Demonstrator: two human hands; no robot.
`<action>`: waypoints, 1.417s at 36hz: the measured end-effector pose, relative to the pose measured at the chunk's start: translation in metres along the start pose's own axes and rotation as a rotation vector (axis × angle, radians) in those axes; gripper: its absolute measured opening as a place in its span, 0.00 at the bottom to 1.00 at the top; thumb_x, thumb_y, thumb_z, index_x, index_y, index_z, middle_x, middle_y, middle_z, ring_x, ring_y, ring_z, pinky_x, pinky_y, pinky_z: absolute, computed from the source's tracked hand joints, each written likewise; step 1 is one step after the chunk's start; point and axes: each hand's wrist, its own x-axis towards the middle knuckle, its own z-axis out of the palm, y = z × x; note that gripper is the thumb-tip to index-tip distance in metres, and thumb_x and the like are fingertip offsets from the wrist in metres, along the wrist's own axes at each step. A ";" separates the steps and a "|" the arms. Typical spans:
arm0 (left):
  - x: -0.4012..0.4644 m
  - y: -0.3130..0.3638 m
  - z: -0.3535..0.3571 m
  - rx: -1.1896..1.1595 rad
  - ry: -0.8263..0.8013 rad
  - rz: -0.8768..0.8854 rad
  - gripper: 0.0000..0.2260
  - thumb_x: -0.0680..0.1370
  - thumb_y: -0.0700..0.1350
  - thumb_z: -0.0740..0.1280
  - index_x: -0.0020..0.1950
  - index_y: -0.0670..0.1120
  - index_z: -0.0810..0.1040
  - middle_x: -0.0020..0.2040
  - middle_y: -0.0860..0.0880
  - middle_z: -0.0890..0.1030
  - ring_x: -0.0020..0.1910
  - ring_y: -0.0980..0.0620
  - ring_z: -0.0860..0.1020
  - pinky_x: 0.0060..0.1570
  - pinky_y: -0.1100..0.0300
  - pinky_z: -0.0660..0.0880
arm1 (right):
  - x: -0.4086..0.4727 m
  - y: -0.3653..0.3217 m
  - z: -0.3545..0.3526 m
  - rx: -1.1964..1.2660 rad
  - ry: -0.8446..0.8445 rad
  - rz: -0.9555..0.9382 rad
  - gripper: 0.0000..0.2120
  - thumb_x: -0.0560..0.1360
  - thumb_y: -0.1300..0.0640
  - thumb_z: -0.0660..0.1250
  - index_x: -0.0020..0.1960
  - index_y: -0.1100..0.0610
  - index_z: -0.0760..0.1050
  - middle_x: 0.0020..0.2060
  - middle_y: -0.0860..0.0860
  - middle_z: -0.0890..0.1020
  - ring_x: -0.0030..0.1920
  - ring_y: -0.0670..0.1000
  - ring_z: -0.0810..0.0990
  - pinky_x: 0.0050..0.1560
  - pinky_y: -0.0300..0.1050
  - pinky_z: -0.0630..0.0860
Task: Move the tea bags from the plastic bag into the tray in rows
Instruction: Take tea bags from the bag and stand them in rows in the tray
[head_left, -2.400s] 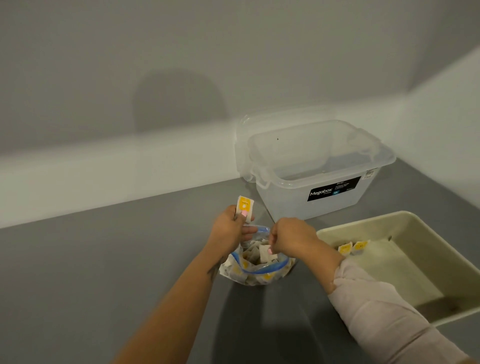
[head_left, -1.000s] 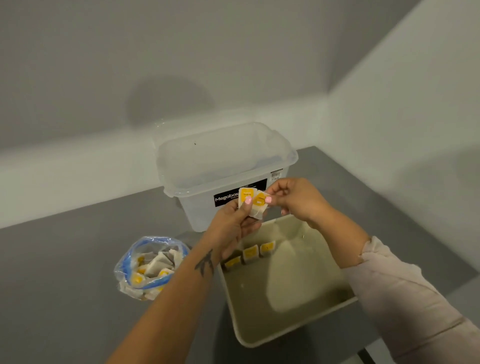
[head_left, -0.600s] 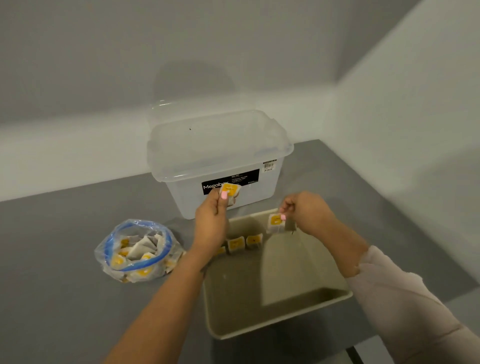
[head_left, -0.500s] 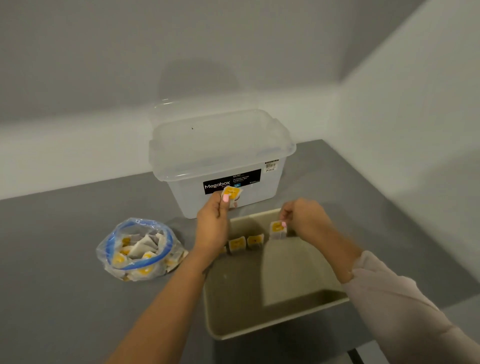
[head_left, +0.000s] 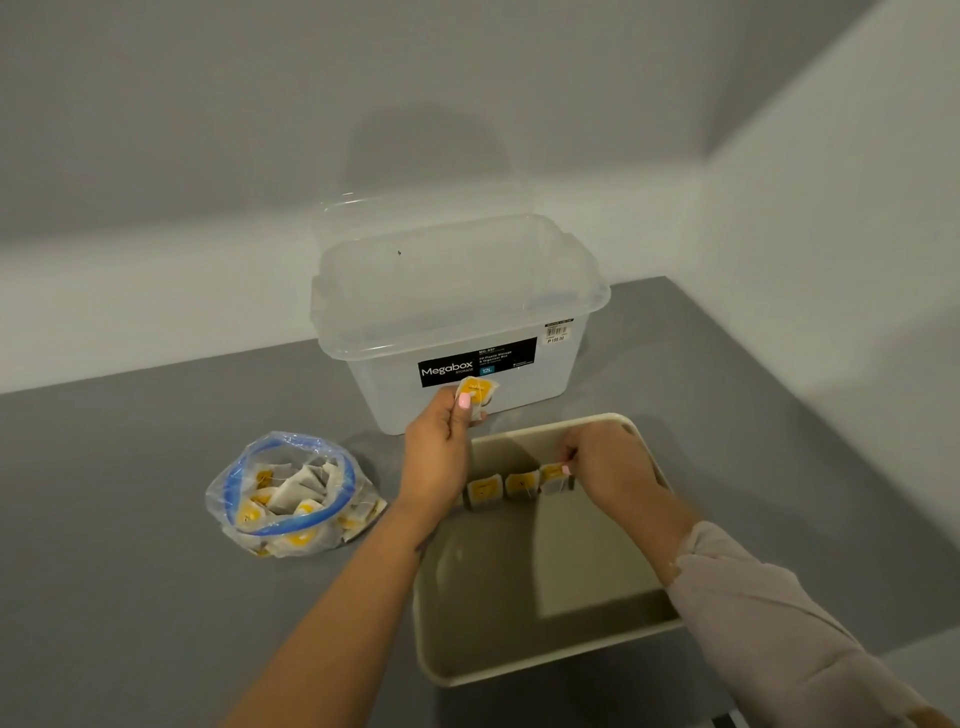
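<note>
A beige tray (head_left: 545, 660) sits on the grey table in front of me. Along its far wall stand two tea bags with yellow labels (head_left: 498, 491). My right hand (head_left: 608, 462) is down inside the tray and pinches a third tea bag (head_left: 553, 475) at the right end of that row. My left hand (head_left: 441, 441) hovers over the tray's far left corner and pinches another yellow-labelled tea bag (head_left: 478, 392). Left of the tray lies the open clear plastic bag (head_left: 291, 493) with a blue rim, holding several tea bags.
A clear lidded storage box (head_left: 457, 312) with a black label stands just behind the tray, against the wall. Walls close the table at the back and right. The table's near edge shows at the bottom right.
Both hands carried tea bags from the plastic bag over to the tray. My right hand then lowered its tea bag into the row at the far wall; my left hand stayed raised.
</note>
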 end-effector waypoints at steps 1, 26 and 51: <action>0.000 0.000 0.000 0.004 0.000 0.001 0.09 0.82 0.49 0.56 0.57 0.50 0.74 0.52 0.52 0.79 0.52 0.53 0.79 0.53 0.58 0.75 | 0.000 0.001 0.001 -0.014 0.010 0.001 0.10 0.78 0.57 0.63 0.56 0.57 0.79 0.49 0.55 0.81 0.47 0.54 0.79 0.52 0.45 0.76; 0.008 0.057 0.032 0.071 -0.122 0.213 0.10 0.80 0.47 0.62 0.50 0.48 0.83 0.40 0.56 0.72 0.44 0.57 0.72 0.43 0.71 0.65 | -0.014 -0.020 -0.112 0.378 0.116 -0.283 0.04 0.71 0.56 0.74 0.45 0.52 0.81 0.33 0.44 0.79 0.32 0.42 0.74 0.35 0.35 0.69; 0.011 0.024 0.017 0.544 -0.329 -0.085 0.13 0.81 0.44 0.59 0.57 0.56 0.80 0.57 0.52 0.81 0.56 0.50 0.76 0.61 0.52 0.70 | -0.008 0.010 -0.053 -0.472 0.044 -0.245 0.09 0.74 0.59 0.64 0.49 0.47 0.78 0.45 0.48 0.80 0.50 0.52 0.78 0.43 0.39 0.63</action>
